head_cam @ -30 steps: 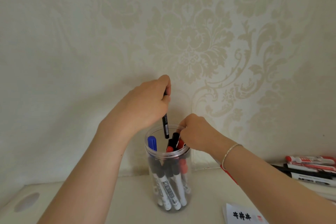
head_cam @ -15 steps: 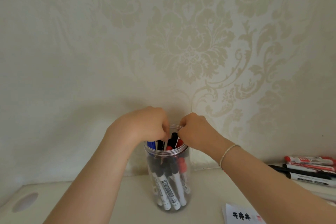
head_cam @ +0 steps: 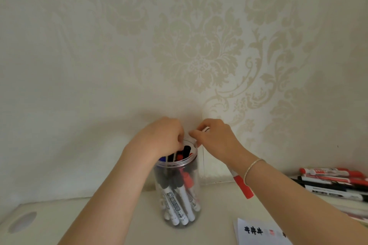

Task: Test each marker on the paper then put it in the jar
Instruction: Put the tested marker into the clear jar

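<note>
A clear plastic jar point(head_cam: 177, 215) stands on the desk near the wall and holds several black, red and blue markers, caps up. My left hand point(head_cam: 163, 139) hangs over the jar's mouth with its fingers curled down onto the marker tops. A black marker point(head_cam: 186, 149) pokes up just under those fingertips, and the grip on it is hidden. My right hand point(head_cam: 216, 139) rests at the jar's far right rim and is closed around a red marker point(head_cam: 244, 188), whose red end shows below my wrist.
The white paper point(head_cam: 258, 231) with black test marks lies at the bottom right. Several red and black markers point(head_cam: 334, 180) lie in a pile at the right edge. A round hole point(head_cam: 22, 223) sits in the desk's left corner. The patterned wall is close behind the jar.
My left hand came down with the black marker from above the jar to its mouth, and the marker now stands inside. My right hand stayed at the rim.
</note>
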`<state>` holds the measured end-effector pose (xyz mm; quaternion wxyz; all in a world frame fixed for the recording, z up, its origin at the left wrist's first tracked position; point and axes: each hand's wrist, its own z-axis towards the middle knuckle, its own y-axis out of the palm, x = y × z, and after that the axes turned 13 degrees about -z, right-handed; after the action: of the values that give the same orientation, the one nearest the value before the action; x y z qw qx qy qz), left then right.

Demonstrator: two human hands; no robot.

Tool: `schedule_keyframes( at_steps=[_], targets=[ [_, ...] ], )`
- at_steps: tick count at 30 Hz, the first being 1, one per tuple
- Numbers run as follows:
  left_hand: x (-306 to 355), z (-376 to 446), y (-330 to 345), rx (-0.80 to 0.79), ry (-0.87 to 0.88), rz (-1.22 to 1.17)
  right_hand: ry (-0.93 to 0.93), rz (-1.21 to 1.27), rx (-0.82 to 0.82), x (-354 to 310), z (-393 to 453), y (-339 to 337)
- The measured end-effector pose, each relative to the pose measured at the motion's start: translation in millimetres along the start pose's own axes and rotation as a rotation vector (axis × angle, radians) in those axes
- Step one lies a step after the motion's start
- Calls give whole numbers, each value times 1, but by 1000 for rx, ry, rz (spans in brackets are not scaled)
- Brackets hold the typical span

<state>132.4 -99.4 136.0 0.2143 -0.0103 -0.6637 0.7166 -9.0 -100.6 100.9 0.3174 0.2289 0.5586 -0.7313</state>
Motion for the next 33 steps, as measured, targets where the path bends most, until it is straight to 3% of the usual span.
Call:
schedule_keyframes(
  at_steps=[2,6,7,10,11,13,16,19,21,23,26,33],
  targets=[
    [3,-3,-7,10,6,-20,14,101,46,-2,0,-8],
    [7,-5,-9,-141,-107,38,96,453,163,-6,2,-26],
    [7,-5,-8,-93,-100,21,113,551,193,-8,2,-31],
    [21,-7,-9,305,85,-116,162,824,298,-5,1,-43],
    [30,-9,-8,330,147,-239,182,891,333,-3,1,-47],
    [50,-10,0,119,169,-454,223,983,395,3,0,-53],
    [69,-3,29,-175,201,-454,274,1058,493,13,-4,-61],
    [79,3,48,-245,318,-660,278,1148,539,31,-14,-72],
    [85,6,57,-146,365,-776,302,1237,445,48,-21,-78],
    [94,10,66,-41,408,-815,304,1148,284,65,-28,-82],
    [105,14,79,-17,419,-792,294,711,18,79,-41,-83],
    [120,12,92,-273,493,-880,214,536,-64,91,-62,-103]
  ],
)
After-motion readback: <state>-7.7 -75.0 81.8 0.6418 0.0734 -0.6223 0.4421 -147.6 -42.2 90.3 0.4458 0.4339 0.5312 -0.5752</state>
